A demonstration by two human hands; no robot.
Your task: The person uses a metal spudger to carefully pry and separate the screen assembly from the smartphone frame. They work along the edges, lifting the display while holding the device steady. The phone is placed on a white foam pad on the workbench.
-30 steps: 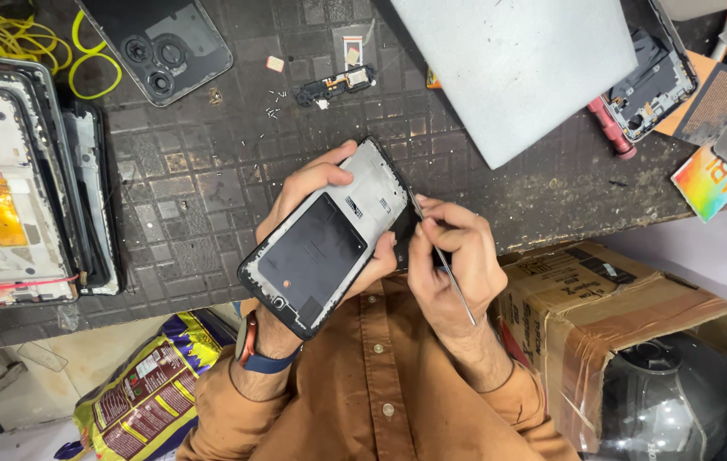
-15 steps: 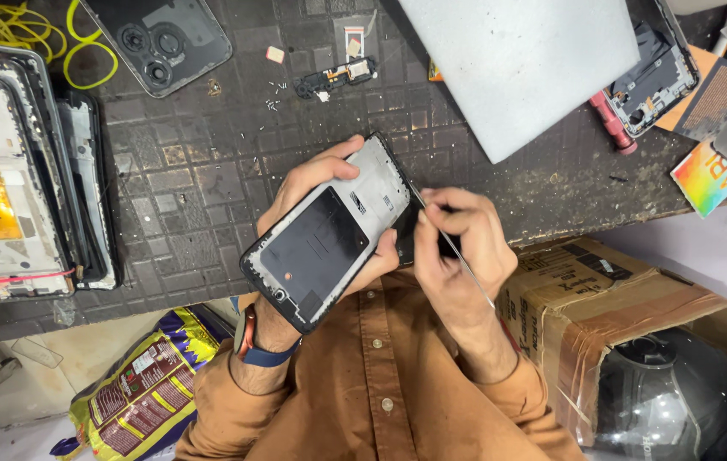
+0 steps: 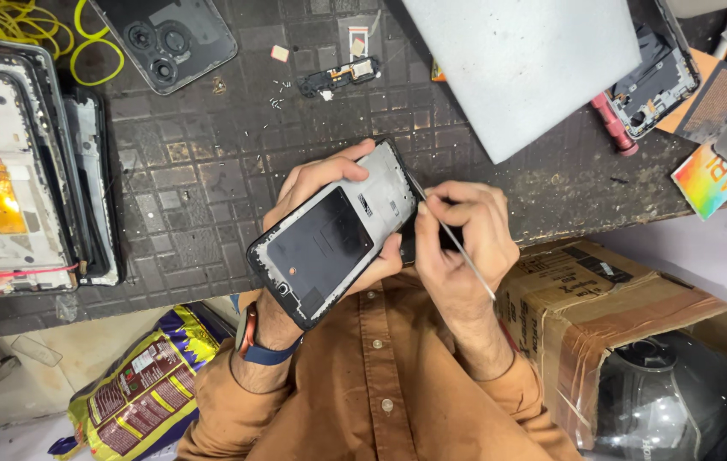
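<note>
2 hands are working over the dark mat [image 3: 210,179]: the left hand [image 3: 321,183] is wrapping closed around an opened phone frame [image 3: 329,235], the right hand [image 3: 462,243] is pinching a thin metal tool [image 3: 457,243] against its edge. Since 1 second ago, little is changing. Bare grey and black insides are facing up.

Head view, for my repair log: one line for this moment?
left hand: holds phone frame | right hand: thin metal tool at frame edge | below: dark gridded mat
</note>
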